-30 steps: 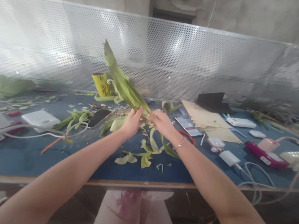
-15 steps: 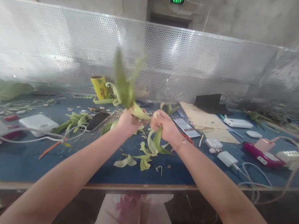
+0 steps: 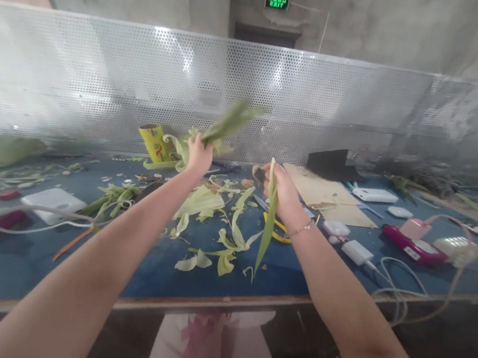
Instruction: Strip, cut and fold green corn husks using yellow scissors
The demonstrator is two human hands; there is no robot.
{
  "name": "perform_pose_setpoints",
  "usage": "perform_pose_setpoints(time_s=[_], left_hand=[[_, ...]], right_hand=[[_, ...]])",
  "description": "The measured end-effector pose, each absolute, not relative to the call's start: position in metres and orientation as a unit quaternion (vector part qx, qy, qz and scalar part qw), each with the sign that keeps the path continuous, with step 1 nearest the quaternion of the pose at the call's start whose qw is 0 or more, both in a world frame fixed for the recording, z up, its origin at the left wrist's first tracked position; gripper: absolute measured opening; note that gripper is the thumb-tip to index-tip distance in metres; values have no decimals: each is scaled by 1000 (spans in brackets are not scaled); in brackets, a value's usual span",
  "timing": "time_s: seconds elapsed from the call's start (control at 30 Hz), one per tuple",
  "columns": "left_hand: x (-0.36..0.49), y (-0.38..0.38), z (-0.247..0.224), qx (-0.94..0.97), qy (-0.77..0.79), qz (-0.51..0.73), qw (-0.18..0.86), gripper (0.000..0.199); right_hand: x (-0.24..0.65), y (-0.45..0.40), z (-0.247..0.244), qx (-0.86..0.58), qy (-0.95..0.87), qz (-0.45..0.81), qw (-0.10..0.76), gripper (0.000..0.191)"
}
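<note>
My left hand (image 3: 199, 155) is raised above the far side of the blue table and closed around a bunch of long green leaves (image 3: 234, 121). The bunch points up and to the right, a little blurred. Farther right, my right hand (image 3: 283, 191) grips a narrow green leaf strip (image 3: 266, 232), whose tip hangs down over the table. Pale, curled leaf pieces (image 3: 203, 203) lie scattered between my arms, with more limp leaf scraps (image 3: 225, 259) nearer the front edge. Beside my right wrist are yellow-handled scissors (image 3: 283, 238), partly hidden.
A yellow cardboard tube (image 3: 152, 144) stands at the back by the perforated metal screen (image 3: 103, 81). White chargers (image 3: 358, 253), cables and a magenta power strip (image 3: 413, 247) sit to the right. On the left are green stems (image 3: 115, 197) and a white box (image 3: 51, 205).
My hands have moved apart, and a leaf strip now hangs from my right hand. My left hand has gone up and left with the bunch, which now leans right.
</note>
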State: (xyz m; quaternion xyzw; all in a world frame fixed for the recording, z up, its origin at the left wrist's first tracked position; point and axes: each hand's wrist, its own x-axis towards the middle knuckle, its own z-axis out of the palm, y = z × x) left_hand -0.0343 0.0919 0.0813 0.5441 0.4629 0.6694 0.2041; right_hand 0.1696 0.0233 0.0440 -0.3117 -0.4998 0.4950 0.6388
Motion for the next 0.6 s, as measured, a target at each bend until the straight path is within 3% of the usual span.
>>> perform_pose_setpoints(time_s=[0.07, 0.13, 0.23, 0.27, 0.33, 0.4, 0.6], left_hand=[[-36, 107, 75, 613, 538, 561, 140, 34], [-35, 110, 63, 646, 572, 476, 170, 45], [-20, 92, 43, 665, 553, 449, 224, 28], [-13, 81, 39, 670, 537, 449, 248, 22], [1, 56, 35, 656, 431, 469, 404, 33], [11, 32, 36, 674, 375, 431, 468, 39], [4, 4, 33, 698, 444, 474, 302, 23]], right_hand=[[172, 24, 45, -334, -508, 467, 642, 27], [175, 26, 44, -345, -508, 454, 646, 25], [175, 29, 41, -343, -522, 444, 642, 20], [173, 30, 40, -345, -533, 433, 640, 19], [169, 29, 37, -361, -562, 397, 629, 17], [163, 27, 33, -381, -603, 353, 606, 16], [143, 22, 20, -348, -683, 299, 569, 14]])
